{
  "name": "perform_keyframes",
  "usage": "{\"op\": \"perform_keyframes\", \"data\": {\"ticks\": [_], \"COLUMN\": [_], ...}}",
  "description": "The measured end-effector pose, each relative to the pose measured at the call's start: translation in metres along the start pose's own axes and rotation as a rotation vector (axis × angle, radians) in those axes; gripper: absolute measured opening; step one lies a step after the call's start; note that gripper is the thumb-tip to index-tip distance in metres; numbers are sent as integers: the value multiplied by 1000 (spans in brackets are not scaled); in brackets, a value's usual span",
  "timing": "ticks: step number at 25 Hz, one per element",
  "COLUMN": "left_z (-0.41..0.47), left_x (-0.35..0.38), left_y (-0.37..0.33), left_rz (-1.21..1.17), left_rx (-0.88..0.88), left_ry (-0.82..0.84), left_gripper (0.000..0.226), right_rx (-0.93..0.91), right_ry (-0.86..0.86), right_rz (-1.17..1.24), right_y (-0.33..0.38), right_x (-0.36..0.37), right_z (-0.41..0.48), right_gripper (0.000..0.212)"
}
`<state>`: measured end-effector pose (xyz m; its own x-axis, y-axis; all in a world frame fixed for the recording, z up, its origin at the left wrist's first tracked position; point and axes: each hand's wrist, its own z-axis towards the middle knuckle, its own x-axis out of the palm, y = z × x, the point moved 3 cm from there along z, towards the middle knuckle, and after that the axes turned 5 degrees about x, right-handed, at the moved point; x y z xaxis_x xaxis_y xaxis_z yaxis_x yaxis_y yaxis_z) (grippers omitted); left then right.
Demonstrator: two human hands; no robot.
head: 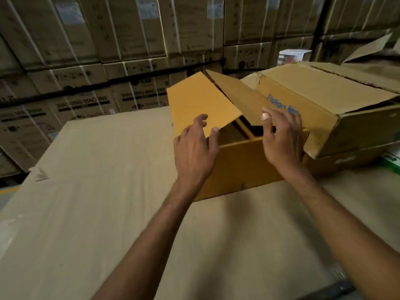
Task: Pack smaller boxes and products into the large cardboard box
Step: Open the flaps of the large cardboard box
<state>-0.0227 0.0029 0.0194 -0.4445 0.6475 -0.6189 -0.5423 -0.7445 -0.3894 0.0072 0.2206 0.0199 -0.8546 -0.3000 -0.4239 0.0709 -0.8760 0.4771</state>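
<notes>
An orange-brown cardboard box (240, 167) stands on a wide cardboard surface, its top flaps raised. My left hand (194, 150) pinches the near edge of the left flap (201, 100) between thumb and fingers. My right hand (281, 141) curls around the near end of the right flap (236, 94). Between the flaps the inside is dark; a cardboard edge (244, 128) shows inside, and I cannot tell what it is. A bigger, worn box (324, 94) with blue print sits right behind it, touching, with its top flaps loosely folded.
The flat cardboard work surface (97, 202) stretches left and toward me. Stacked washing-machine cartons (86, 83) form a wall behind. A white printed package (292, 55) lies behind the worn box, and something green and white (391, 161) shows at the right edge.
</notes>
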Motion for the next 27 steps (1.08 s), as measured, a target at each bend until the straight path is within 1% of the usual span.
{"op": "perform_keyframes", "data": {"ticks": [1,3,4,5,6,8,9,11,12,13,16,18,19,22,25,27], "left_z": [8,20,22,21,18,13,14,24,30,36,41,39,37,36,33,29], "left_x": [9,32,42,53,59,68,71,73,75,78,83,84,85,79,50,26], "left_y": [2,8,11,17,21,30,33,39,43,48,69,84,88,91,108,128], "left_rz": [16,52,47,40,54,114,115,83,73,84,73,-8,-46,-96,-161,-131], "left_rx": [13,32,32,22,15,56,62,17,-18,-60,-272,-419,-462,-482,-543,-598], "left_ry": [38,192,284,342,368,318,268,250,265,299,448,481,476,431,417,444], "left_gripper": [49,53,54,53,51,44,39,34,35,41,78,98,102,99,94,96], "right_rx": [20,88,115,121,112,94,113,214,270,326,460,492,519,637,766,810], "right_ry": [74,305,432,514,542,511,487,453,450,483,668,705,697,654,718,769], "right_rz": [-71,-252,-300,-331,-346,-322,-301,-264,-273,-316,-497,-532,-511,-460,-367,-281], "right_y": [-12,-34,-42,-50,-55,-64,-68,-77,-86,-95,-114,-114,-113,-106,-104,-104], "right_x": [10,32,41,50,54,57,57,57,59,60,66,69,70,72,74,79], "right_z": [9,18,16,11,6,5,11,29,39,49,65,74,78,88,82,67], "right_gripper": [42,47,47,44,41,35,32,30,35,45,87,98,101,106,124,135]}}
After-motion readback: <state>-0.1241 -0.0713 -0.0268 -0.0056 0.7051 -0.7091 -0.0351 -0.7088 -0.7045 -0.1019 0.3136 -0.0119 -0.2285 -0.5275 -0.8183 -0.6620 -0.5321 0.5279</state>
